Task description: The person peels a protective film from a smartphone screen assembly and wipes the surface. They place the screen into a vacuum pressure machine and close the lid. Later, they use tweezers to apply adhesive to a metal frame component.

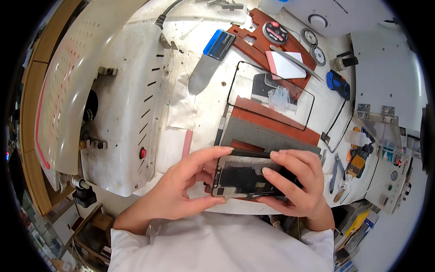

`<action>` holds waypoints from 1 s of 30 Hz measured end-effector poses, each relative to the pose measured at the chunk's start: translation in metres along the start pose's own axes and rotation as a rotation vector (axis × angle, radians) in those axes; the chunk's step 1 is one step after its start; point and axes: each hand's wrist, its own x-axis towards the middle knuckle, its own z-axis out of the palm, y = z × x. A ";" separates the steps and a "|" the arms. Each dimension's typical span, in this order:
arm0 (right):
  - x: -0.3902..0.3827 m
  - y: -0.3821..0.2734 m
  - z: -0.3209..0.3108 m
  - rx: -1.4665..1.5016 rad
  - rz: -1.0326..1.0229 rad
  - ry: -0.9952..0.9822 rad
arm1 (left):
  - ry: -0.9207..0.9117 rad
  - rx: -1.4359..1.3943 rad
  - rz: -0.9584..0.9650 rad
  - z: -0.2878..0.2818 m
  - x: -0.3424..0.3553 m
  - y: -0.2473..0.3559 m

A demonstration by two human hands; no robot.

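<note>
Close in front of my body, both hands hold a phone screen panel (240, 179), its silver and black back facing up. My left hand (188, 177) grips the left end, with the thumb at the near edge and the index finger at the far edge. At the right end, the fingers of my right hand (297, 181) lie over the back and reach round the edges. A black strip (251, 153) runs along the panel's far edge; whether it is a separate piece I cannot tell. Beyond the panel lie a grey mat (258, 133) and a red-brown mat (281, 120).
A large white machine (122, 104) with its lid raised fills the left. A wide-bladed scraper (205, 75), a thin black rectangular frame (238, 75), tweezers (297, 62) and a solder reel (275, 32) lie farther back. Pliers (335, 172) rest at the right edge.
</note>
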 end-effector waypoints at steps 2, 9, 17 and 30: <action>-0.001 -0.001 0.001 -0.003 -0.001 0.003 | 0.015 -0.003 -0.008 0.001 0.000 0.000; -0.002 -0.001 0.000 -0.017 -0.028 0.009 | 0.021 -0.026 0.009 0.002 0.000 0.000; -0.003 -0.001 -0.002 -0.036 -0.062 0.034 | -0.030 0.050 0.097 0.003 -0.001 0.001; -0.009 -0.019 -0.022 -0.074 -0.084 0.163 | -0.124 -0.093 0.321 0.027 0.007 0.004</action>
